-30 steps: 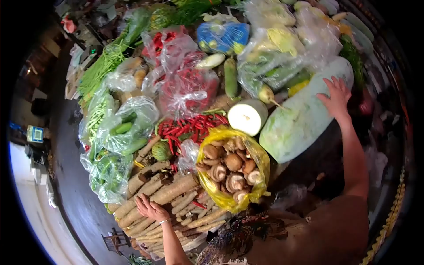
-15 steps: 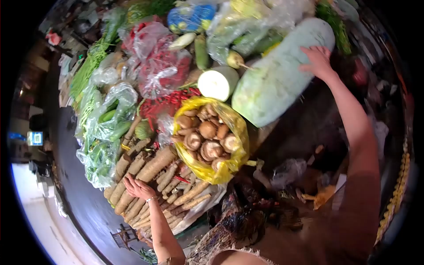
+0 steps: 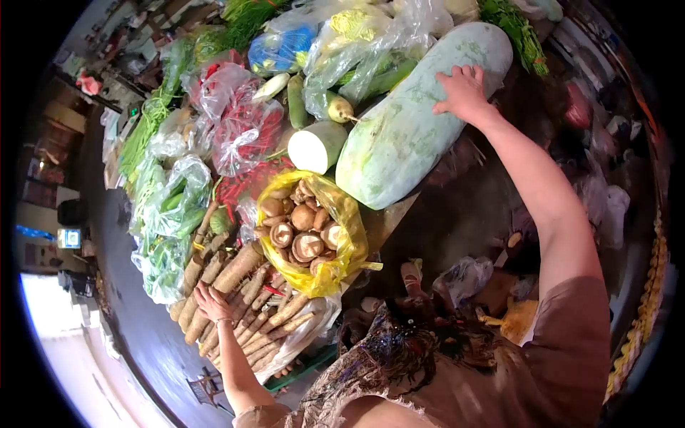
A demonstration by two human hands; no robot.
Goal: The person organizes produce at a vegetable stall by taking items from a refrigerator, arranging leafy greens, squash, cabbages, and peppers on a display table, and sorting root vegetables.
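Note:
My right hand (image 3: 465, 93) lies on the upper part of a large pale-green winter melon (image 3: 408, 128), fingers spread over its skin. At the lower left, my left hand (image 3: 212, 303) rests open on a pile of long brown yams (image 3: 238, 267), with its fingers extended. Between the two hands, a yellow plastic bag (image 3: 351, 235) stands open, full of shiitake mushrooms (image 3: 304, 218). Beside the big melon sits a cut piece of winter melon (image 3: 310, 150), its white face showing. Neither hand is wrapped around anything.
Red chilies (image 3: 246, 180) lie behind the mushrooms, with bagged chilies (image 3: 246, 132) above them. Clear bags of green vegetables (image 3: 168, 203) line the left side. Leafy greens (image 3: 510, 32) lie past the melon's far end. A crumpled plastic bag (image 3: 464, 278) is low on the right.
The view has shifted, so the produce appears farther left. My right hand is still on the winter melon and my left hand still over the yams, both still open.

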